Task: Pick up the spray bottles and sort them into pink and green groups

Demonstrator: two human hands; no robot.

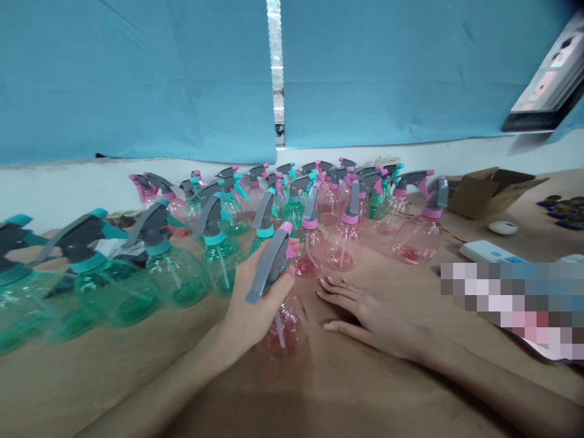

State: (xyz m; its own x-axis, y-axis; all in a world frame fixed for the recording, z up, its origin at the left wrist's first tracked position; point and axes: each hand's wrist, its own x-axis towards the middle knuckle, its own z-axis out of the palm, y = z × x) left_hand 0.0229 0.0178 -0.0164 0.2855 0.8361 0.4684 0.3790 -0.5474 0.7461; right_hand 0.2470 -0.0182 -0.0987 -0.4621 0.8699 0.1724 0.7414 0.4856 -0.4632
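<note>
My left hand (pixel 255 298) is wrapped round the neck of a pink spray bottle (pixel 285 331) with a grey trigger head. The bottle stands about upright just above or on the brown table; I cannot tell which. Its collar is hidden by my fingers. To the right, my right hand (pixel 360 307) lies flat on the table, fingers stretched out, holding nothing. Just beyond both hands stand more pink spray bottles (pixel 342 249), their heads grey with pink collars. Green spray bottles (pixel 176 277) with turquoise collars form a row on the left.
Behind, several more pink and green bottles crowd up to the white wall (pixel 68 188) under blue curtains (pixel 182 73). At the right are an open cardboard box (pixel 479 194), a white computer mouse (pixel 502 227), a white and blue box (pixel 493 252) and a blurred-out patterned item.
</note>
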